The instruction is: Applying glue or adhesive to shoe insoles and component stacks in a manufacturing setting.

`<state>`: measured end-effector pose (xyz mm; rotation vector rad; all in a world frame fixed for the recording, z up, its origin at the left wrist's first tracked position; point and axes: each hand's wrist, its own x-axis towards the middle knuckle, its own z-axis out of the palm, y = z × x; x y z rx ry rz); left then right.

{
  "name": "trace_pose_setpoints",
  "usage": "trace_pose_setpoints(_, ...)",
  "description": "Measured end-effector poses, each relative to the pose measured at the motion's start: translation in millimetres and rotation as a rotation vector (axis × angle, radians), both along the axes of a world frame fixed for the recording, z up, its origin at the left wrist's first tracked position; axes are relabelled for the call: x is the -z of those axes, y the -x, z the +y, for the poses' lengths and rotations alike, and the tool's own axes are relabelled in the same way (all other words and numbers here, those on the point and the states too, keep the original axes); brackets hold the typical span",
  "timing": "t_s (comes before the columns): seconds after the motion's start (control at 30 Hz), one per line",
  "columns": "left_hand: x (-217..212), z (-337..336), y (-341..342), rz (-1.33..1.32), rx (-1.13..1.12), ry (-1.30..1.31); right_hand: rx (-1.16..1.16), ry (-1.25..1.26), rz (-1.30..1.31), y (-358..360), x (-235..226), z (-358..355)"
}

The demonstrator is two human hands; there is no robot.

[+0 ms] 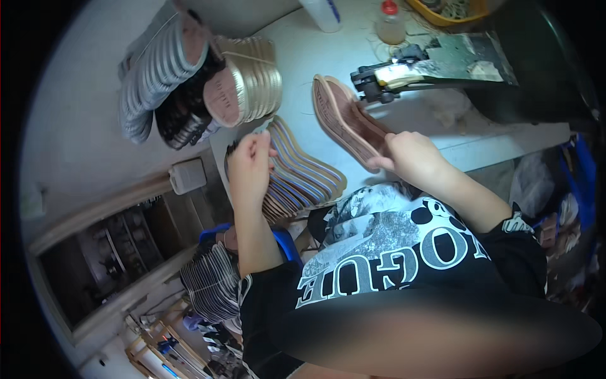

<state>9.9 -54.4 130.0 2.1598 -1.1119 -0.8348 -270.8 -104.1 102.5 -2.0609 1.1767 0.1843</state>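
My right hand point(413, 155) grips the near end of some pinkish-brown shoe insoles point(341, 120) with pale tan edges, thumb on one side and fingers on the other. How many layers it holds I cannot tell. The insoles lean over the white tabletop point(297, 76), their far end close to the black foot of a sewing machine point(379, 82). My left hand point(251, 164) is closed, its fingers curled and pinched, above a row of stacked insoles point(303, 170) with tan and bluish edges. What is between its fingertips, if anything, is too small to name.
Tied bundles of silvery insoles point(161, 69) and gold-edged insoles point(252, 82) stand at the left. Farther back are a red-capped bottle point(390, 25), a white cup point(323, 14) and a yellow basket point(445, 16). Another striped bundle point(211, 281) sits lower left.
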Motion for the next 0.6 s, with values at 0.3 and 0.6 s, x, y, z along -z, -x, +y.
trace_pose_setpoints(0.3, 75.7, 61.2, 25.7, -0.594, 0.397, -0.071, 0.04, -0.317, -0.59, -91.3, 100.2, 4.0)
trace_pose_setpoints(0.6, 82.6, 63.1, 24.6, -0.534, 0.274, -0.022, 0.164, -0.171, -0.623, -95.0, 80.6, 5.0)
